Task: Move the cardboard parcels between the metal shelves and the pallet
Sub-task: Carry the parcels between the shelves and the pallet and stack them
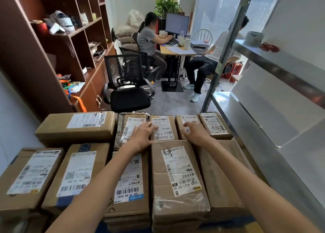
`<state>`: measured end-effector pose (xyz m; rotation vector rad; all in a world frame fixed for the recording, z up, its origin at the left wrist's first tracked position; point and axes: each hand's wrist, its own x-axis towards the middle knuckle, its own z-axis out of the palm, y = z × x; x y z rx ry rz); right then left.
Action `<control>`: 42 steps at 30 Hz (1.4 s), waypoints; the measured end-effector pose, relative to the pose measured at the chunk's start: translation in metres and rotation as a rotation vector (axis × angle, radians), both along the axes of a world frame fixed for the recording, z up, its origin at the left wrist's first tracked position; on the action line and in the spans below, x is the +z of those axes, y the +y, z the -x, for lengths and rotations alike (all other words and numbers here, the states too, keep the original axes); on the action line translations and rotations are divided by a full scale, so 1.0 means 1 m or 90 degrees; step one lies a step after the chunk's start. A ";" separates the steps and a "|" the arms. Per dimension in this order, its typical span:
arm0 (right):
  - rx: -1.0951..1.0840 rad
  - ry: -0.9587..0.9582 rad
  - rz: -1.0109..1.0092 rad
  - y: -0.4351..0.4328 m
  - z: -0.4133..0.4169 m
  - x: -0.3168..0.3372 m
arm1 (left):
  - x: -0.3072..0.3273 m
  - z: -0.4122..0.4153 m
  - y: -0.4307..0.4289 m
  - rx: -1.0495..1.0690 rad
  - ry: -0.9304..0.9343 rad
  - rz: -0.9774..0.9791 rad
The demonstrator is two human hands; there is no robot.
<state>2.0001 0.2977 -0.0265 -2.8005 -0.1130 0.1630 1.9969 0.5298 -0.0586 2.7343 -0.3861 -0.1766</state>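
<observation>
A long parcel (pixel 177 171) is lying nearest, on top of the stack. Just behind it, the left hand (pixel 142 136) is resting spread and flat, its fingers touching the small parcel (pixel 164 129), and the right hand (pixel 195 132) is lying flat on the other side. That parcel is sitting in the back row near the metal shelf (pixel 263 145), label up, long side pointing away. It is looking stiff and probably light, so holding both long sides is looking best

— What lies before you?
— Brown cardboard parcels (pixel 75 127), laid flat in tight rows with white shipping labels up. The long front parcel (pixel 177 176) bears a handwritten "87"; smaller parcels (pixel 216 125) line up side by side behind it.
— And to your right?
— The metal shelves (pixel 274 155), grey steel decks on a slotted upright, just beside the stack.
</observation>
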 end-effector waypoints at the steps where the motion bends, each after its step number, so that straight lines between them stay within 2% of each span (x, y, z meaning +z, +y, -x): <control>1: 0.004 0.007 0.013 -0.004 -0.004 0.000 | 0.000 0.001 0.000 -0.003 -0.007 -0.020; 8: 0.044 0.045 0.040 -0.028 -0.016 -0.002 | 0.006 0.003 -0.007 0.013 -0.024 -0.012; 11: 0.080 0.066 0.013 -0.035 -0.018 0.002 | 0.018 -0.005 -0.004 -0.020 0.004 -0.043; 14: 0.077 0.049 -0.015 -0.048 -0.021 0.006 | 0.032 -0.016 -0.005 -0.015 0.031 -0.018; 20: -0.035 -0.087 0.017 -0.087 -0.022 0.004 | 0.042 -0.027 -0.061 -0.075 0.037 0.031; 23: -0.138 -0.061 0.036 -0.111 -0.025 -0.003 | 0.044 -0.033 -0.093 -0.095 0.057 0.012; 26: -0.214 -0.016 -0.010 -0.132 -0.026 -0.012 | 0.039 -0.041 -0.117 -0.077 0.080 -0.021; 29: -0.236 0.065 -0.172 -0.149 -0.026 -0.027 | 0.028 -0.045 -0.133 -0.071 0.070 -0.075; 32: -0.244 0.099 -0.296 -0.159 -0.029 -0.041 | 0.023 -0.045 -0.136 -0.061 0.060 -0.070; 42: -0.236 0.167 -0.288 -0.160 -0.021 -0.029 | 0.023 -0.045 -0.128 -0.055 0.047 -0.070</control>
